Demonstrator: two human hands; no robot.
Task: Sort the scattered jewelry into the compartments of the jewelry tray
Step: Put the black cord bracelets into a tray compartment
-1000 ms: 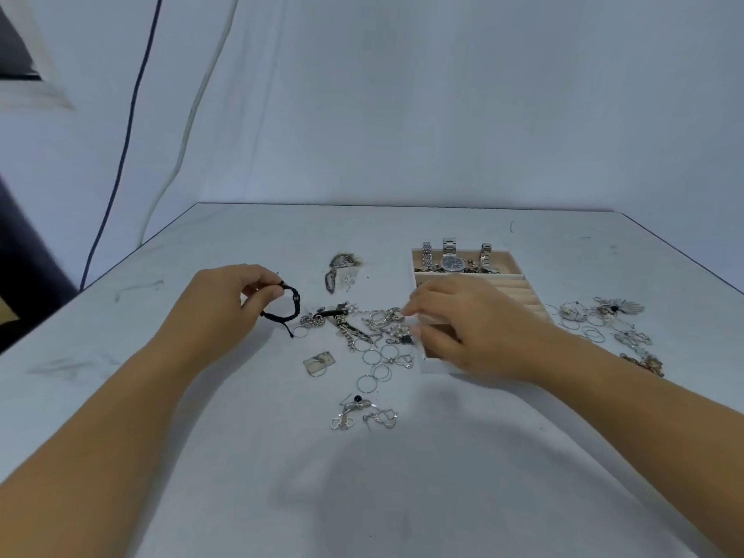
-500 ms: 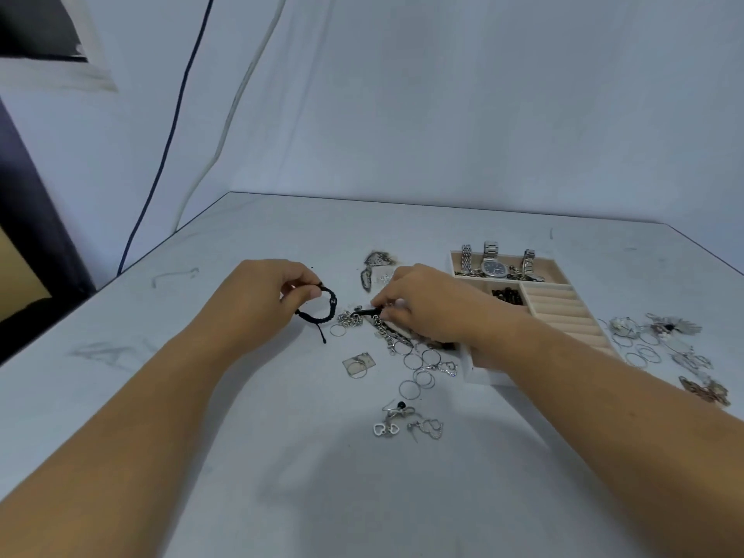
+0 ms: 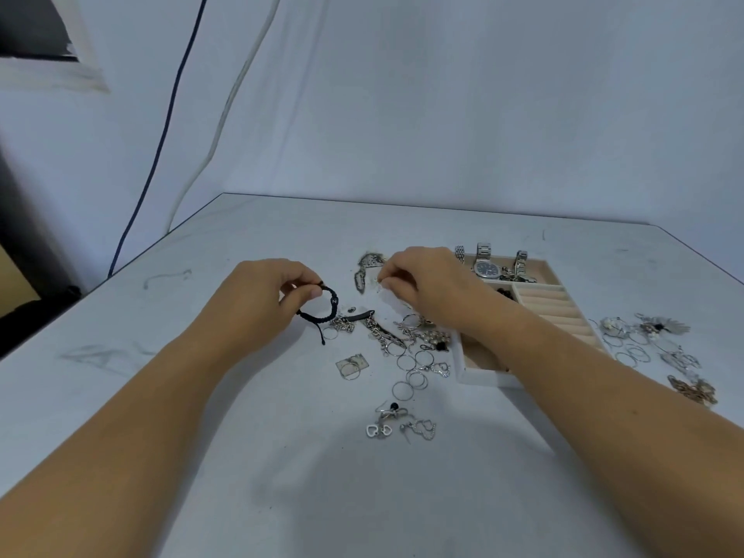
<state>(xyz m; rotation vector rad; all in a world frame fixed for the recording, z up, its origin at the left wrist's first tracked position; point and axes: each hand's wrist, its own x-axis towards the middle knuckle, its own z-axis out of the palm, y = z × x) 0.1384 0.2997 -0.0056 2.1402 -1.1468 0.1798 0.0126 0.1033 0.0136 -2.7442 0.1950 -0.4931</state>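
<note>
The left hand [image 3: 257,300] is pinching a black bracelet [image 3: 327,307].
Thumb and forefinger are gripping its top; its white mark is showing unreadably. The right hand [image 3: 435,287] is curling over the jewelry [image 3: 402,340], grasp unclear.

The left hand [image 3: 257,300] sits well left of the jewelry tray [image 3: 483,379], thumb and forefinger pinching a black bracelet [image 3: 328,306], its other fingers tucked in. The right hand [image 3: 432,287] hovers off the tray's far-left corner, forearm crossing over the tray, fingertips bunched downward. Whether they grip anything, I can't tell.
</note>
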